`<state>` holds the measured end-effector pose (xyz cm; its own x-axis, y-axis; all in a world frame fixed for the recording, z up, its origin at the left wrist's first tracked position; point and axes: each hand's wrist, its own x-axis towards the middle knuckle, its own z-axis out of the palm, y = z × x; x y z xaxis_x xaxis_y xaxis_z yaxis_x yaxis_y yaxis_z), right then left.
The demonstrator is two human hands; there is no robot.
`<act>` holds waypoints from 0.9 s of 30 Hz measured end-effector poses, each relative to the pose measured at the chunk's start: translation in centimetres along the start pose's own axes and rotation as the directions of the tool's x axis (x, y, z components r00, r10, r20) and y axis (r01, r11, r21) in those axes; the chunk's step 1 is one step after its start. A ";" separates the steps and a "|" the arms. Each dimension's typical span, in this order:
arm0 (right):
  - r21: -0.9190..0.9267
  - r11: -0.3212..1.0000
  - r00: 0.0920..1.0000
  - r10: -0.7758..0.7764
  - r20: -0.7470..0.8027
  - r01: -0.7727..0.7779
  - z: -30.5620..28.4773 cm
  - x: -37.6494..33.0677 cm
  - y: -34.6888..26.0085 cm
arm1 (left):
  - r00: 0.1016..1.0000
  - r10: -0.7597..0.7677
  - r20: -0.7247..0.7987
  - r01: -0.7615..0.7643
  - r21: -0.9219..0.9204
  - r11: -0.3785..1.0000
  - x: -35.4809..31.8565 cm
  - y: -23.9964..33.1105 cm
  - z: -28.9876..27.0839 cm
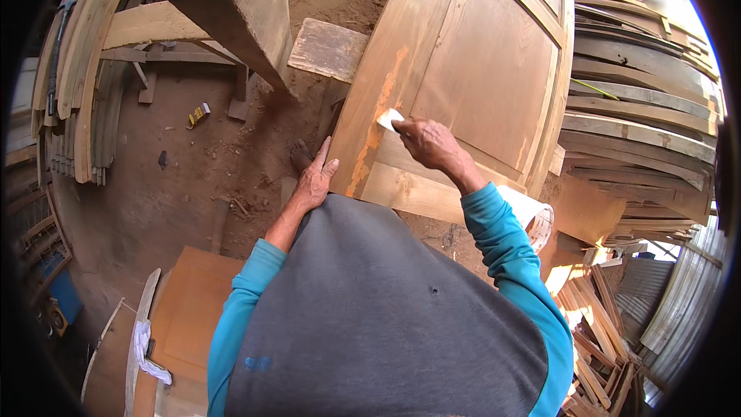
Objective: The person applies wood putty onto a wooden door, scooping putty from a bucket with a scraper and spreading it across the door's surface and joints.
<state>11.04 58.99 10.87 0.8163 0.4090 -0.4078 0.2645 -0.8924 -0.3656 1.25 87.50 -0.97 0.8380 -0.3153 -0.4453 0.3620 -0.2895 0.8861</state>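
In front of me lies a wooden panel door (482, 69), its near corner close to my body. Orange filler (390, 81) is smeared in a rough strip along its left stile and near the joint with the bottom rail. My right hand (432, 147) grips a small white scraper (390, 119), whose flat blade touches the stile beside the filler. The scraper's handle is hidden in my fingers. On the door's left edge, near the corner, my left hand (315, 184) lies with fingers stretched out and nothing held.
Stacked boards (641, 116) rise to the right, with scrap wood (598, 332) below. A white bucket (538, 224) stands by the door's right corner. A thick post (247, 8) is at upper left. Another panel door (193, 305) lies behind on the left. A yellow packet (199, 114) is on the dirt.
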 end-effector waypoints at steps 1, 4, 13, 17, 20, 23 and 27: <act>-0.023 0.999 0.999 0.033 -0.009 -0.033 -1.1 1.3 -0.2 | 1.000 -0.002 0.003 0.002 0.003 1.000 -0.1 0.1 0.0; -0.034 0.992 0.987 0.121 -0.103 -0.125 -2.8 5.2 2.2 | 0.999 -0.003 0.036 0.003 -0.020 1.000 0.2 0.7 0.0; -0.022 0.996 0.975 0.091 0.201 -0.088 0.5 -0.1 -0.2 | 0.998 0.041 0.044 -0.040 -0.026 0.999 0.9 0.5 -0.5; 0.003 0.983 0.983 0.182 -0.009 -0.182 -5.1 5.8 0.2 | 0.997 0.044 0.068 -0.042 -0.033 0.999 0.4 0.2 -0.9; 0.115 0.918 0.923 0.385 -0.019 -0.381 -9.2 11.3 1.4 | 0.994 0.013 0.106 -0.014 0.002 1.000 0.4 0.4 -1.4; 0.128 0.876 0.885 0.458 0.079 -0.465 -9.9 14.0 3.8 | 0.991 0.007 0.133 -0.008 0.006 1.000 0.8 0.5 -1.3; 0.114 0.871 0.859 0.437 0.266 -0.479 -8.6 12.0 1.9 | 0.993 0.053 0.107 -0.046 -0.063 0.997 1.3 0.8 -1.1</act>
<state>25.74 60.52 12.49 0.6803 0.0118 -0.7329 -0.2191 -0.9509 -0.2187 3.12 87.87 -0.73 0.8075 -0.4252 -0.4089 0.3476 -0.2172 0.9122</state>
